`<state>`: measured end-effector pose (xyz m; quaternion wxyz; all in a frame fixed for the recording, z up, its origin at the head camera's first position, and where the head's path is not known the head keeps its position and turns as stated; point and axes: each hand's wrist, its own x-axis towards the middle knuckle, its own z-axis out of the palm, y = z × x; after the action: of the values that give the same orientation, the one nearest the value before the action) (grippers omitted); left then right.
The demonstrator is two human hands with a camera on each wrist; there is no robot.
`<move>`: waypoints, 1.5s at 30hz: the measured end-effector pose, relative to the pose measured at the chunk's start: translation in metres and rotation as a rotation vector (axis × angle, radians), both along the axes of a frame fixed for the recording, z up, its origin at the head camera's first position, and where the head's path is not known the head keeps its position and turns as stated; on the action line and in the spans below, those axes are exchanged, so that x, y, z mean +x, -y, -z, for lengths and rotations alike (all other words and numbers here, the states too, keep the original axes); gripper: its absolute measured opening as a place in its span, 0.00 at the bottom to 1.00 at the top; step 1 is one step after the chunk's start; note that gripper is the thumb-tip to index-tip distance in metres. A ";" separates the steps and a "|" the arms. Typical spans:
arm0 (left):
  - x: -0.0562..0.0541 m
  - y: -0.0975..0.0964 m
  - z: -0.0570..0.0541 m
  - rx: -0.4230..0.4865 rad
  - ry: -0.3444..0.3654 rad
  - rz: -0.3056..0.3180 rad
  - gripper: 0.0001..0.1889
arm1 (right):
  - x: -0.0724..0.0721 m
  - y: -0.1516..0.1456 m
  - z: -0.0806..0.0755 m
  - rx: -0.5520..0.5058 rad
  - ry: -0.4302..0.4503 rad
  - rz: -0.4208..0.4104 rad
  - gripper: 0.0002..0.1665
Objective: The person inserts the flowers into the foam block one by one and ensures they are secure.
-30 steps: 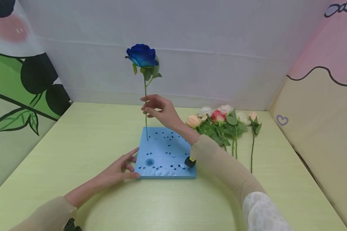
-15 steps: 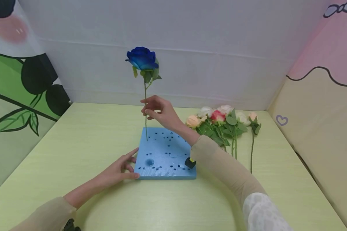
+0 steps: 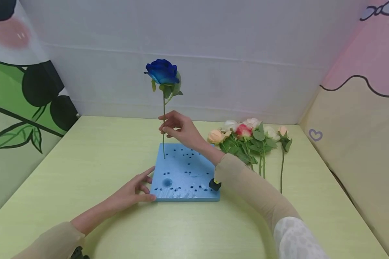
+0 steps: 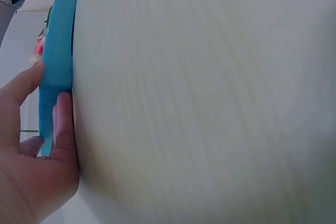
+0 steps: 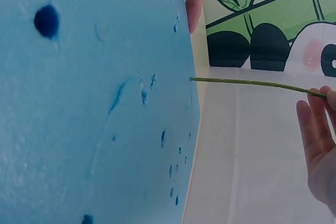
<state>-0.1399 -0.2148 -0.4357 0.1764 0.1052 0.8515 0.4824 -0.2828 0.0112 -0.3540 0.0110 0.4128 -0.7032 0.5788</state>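
Observation:
My right hand [image 3: 181, 131] pinches the thin green stem of a blue rose [image 3: 162, 72], whose bloom stands above the hand. The stem's lower end meets the light blue foam board [image 3: 181, 181] near its far left part. In the right wrist view the stem [image 5: 252, 82] looks slightly bowed, its tip at the board's surface; how deep it sits I cannot tell. My left hand [image 3: 133, 190] rests against the board's left side, thumb at the near corner and index finger stretched along the edge. The left wrist view shows those fingers [image 4: 64, 124] touching the board's side.
Several roses [image 3: 244, 135], white, pink-red and peach, lie in a bunch right of the board. A single peach rose [image 3: 282, 131] lies apart, further right. Many small holes and one larger dent [image 3: 167, 182] mark the board. A white curtain [image 3: 230, 79] hangs behind the table.
The blue bloom has come down and slightly right, and my right hand has lowered a little with it. The stem's foot stays at the same spot on the board. My left hand stays put.

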 end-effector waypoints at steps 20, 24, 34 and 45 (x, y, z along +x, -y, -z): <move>-0.001 -0.001 0.002 -0.005 0.007 -0.003 0.51 | 0.002 0.002 0.003 0.002 -0.003 0.007 0.19; -0.001 -0.001 0.000 -0.007 0.006 -0.001 0.51 | 0.002 0.002 0.003 -0.004 0.005 0.014 0.19; 0.000 -0.003 0.002 0.007 0.008 -0.005 0.51 | 0.003 0.000 0.003 -0.008 0.003 0.010 0.21; -0.003 -0.001 0.009 0.018 -0.023 0.002 0.51 | 0.005 -0.010 0.005 -0.018 -0.005 0.075 0.32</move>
<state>-0.1427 -0.2142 -0.4450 0.1662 0.1133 0.8491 0.4884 -0.2783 0.0211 -0.3594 0.0382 0.3876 -0.7128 0.5833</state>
